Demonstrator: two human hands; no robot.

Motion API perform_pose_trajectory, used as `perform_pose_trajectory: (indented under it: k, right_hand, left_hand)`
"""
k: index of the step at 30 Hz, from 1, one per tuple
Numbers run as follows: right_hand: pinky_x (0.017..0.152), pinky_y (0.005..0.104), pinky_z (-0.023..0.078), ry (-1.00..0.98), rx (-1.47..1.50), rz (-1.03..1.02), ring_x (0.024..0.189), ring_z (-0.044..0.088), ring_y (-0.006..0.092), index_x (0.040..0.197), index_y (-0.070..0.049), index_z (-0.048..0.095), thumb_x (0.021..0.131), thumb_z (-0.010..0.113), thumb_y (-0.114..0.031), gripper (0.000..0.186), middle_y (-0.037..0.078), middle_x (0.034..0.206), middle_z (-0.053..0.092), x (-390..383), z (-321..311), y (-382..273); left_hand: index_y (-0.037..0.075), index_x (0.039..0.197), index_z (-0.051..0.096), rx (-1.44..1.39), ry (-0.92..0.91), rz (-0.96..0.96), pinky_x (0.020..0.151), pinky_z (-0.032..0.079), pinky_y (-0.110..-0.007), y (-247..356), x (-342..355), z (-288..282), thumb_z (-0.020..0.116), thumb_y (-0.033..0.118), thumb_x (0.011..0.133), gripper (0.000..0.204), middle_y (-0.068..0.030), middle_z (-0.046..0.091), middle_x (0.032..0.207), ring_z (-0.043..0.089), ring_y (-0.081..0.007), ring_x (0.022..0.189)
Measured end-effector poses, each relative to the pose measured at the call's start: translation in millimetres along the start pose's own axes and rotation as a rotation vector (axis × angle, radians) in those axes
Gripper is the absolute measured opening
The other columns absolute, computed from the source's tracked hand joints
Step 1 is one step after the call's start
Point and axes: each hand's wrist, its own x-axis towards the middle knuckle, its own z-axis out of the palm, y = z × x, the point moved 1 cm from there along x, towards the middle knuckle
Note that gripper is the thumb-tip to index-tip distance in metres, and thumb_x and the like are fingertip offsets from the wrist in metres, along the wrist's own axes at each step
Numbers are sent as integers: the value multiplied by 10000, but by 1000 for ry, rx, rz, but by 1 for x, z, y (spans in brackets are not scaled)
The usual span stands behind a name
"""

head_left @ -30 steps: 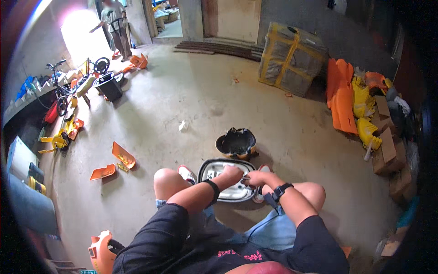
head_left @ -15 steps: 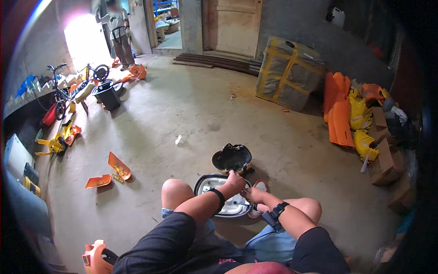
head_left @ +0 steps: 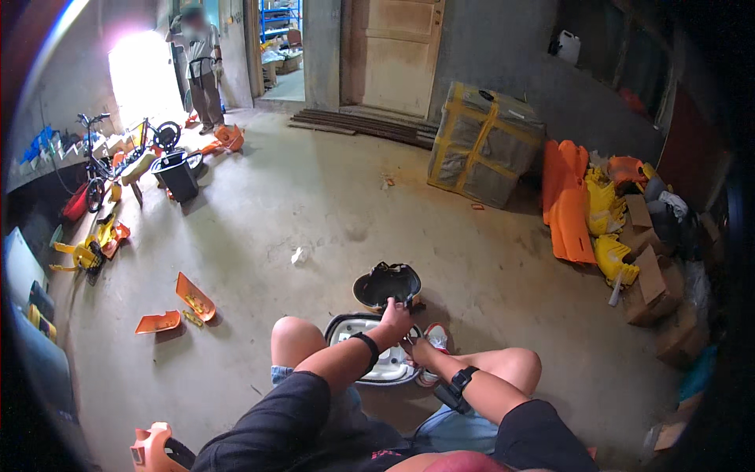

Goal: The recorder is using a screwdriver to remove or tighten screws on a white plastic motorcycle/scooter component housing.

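Observation:
On the floor between my bent legs lies an oval white shell with a dark rim. Just beyond it sits a bowl-shaped black shell, open side up, with a yellowish outer edge. My left hand reaches over the white shell, its fingers closed at the near edge of the black one; what they pinch is hidden. Lower and to the right, my right hand is closed around something thin, too small to make out. A red-and-white shoe shows beside that hand.
Orange curved pieces lie on the floor at left. A large taped box stands far right, near orange panels and yellow parts. Bikes, a black bin and a standing person are far left.
The whole view has shifted a little, so things appear lower and further left. Both hands keep nearly the same place over the shells; the left fingertips overlap the black shell's edge slightly more.

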Motion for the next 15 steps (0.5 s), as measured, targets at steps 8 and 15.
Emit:
perform_pose_trajectory:
  k: [8, 15]
  right_hand:
    - [424, 305, 422, -1, -256, 33, 428, 495, 152, 794, -23, 524, 957, 488, -355, 371, 38, 552, 505, -16, -4, -21]
    - [421, 309, 398, 55, -317, -24, 441, 525, 157, 802, -29, 543, 961, 470, -359, 373, 40, 556, 516, -17, 13, -12]
  left_hand:
    - [46, 1005, 602, -730, 113, -481, 749, 478, -449, -34, -13, 21, 540, 175, 823, 231, -156, 639, 1014, 621, -302, 956]
    - [-62, 908, 633, -1902, 262, -888, 754, 489, -449, -13, 12, 30, 498, 247, 820, 349, -245, 651, 827, 643, -385, 843]
